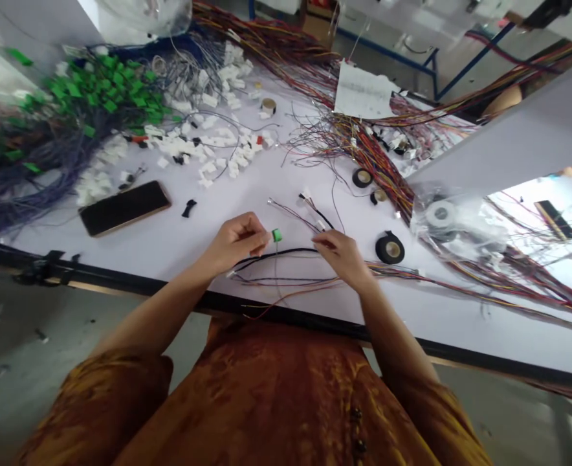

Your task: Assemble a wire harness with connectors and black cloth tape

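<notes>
A green plastic connector point(277, 235) sat right at the fingertips of our left hand point(235, 243), in the gap between our two hands and closer to the left. That hand was nearly closed, its thumb and fingers pinched together on the connector. A thin wire hung down from the connector. Our right hand point(344, 257) was a little farther along, its fingers curled downward and closed on a black wire point(276, 254), which ran in a shallow arc beneath the connector towards our left wrist. Loose red, orange and black wires point(286, 282) lay under both hands on the white work table point(276, 181), close to its black front edge point(169, 291). Just beyond our hands was a short bundle of thin wires with white connectors point(305, 212). To the right stood a roll of black tape point(389, 247). To the left lay a smartphone point(123, 207), face down or dark, with a small black clip point(189, 207) beside it. Farther off, heaps of white connectors point(213, 155) and green connectors point(106, 87) spread across the table, along with masses of colored wire point(363, 145). Orange patterned sleeves point(121, 401) covered our upper arms.
</notes>
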